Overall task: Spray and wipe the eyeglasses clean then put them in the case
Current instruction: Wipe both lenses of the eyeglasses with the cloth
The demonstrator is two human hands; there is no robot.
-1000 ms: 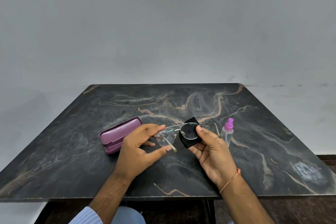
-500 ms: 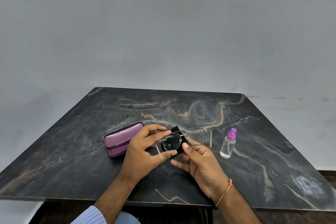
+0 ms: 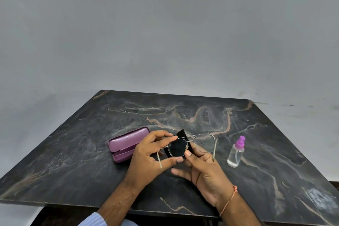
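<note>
**Eyeglasses: held above the counter, cloth behind the left lens**

Eyeglasses (image 3: 192, 146) are held in both of your hands above the dark marbled counter (image 3: 275, 152), temples unfolded and pointing toward you. Your left hand (image 3: 146, 161) has its grip pinched on the frame's left end: the fingers sit on the top rim and the thumb presses in from below, with the left temple running down across the thumb. Your right hand (image 3: 205, 172) has its grip closed on a black cloth (image 3: 178, 147), the thumb tip pressing at the lower inner corner of the left lens while the fingers back the cloth from behind. The cloth shows dark through that lens and its corner rises above the top bar. The right lens is uncovered and clear, the counter visible through it.

A purple case (image 3: 126, 143) lies shut on the counter, just left of your left hand. A clear spray bottle (image 3: 235, 153) with a purple nozzle stands upright on the counter, right of the eyeglasses and apart from them. An orange thread (image 3: 229, 201) circles your right wrist.
</note>
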